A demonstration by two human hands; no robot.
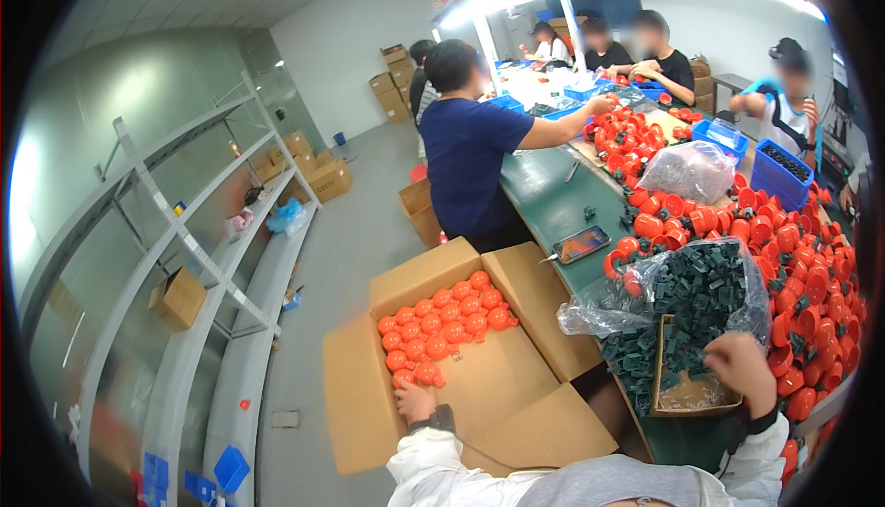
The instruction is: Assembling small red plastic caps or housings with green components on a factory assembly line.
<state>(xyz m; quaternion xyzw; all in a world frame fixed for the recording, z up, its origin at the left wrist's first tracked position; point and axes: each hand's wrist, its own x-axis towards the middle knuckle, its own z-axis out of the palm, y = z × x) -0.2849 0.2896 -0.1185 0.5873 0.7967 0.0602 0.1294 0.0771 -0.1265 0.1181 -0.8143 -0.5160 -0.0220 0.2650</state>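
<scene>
Head view: the left hand reaches into the cardboard box, fingers seemingly curled on an orange part at the pile's edge. The right hand rests half-closed on dark green pieces; its grasp is hidden.

To your left stands a grey metal shelving rack with a small brown cardboard box on one shelf. Ahead of you, a person in a dark blue shirt leans over the long green table, where a flat smartphone lies. Blue plastic bins sit farther along, and stacked brown cartons line the far wall.
</scene>
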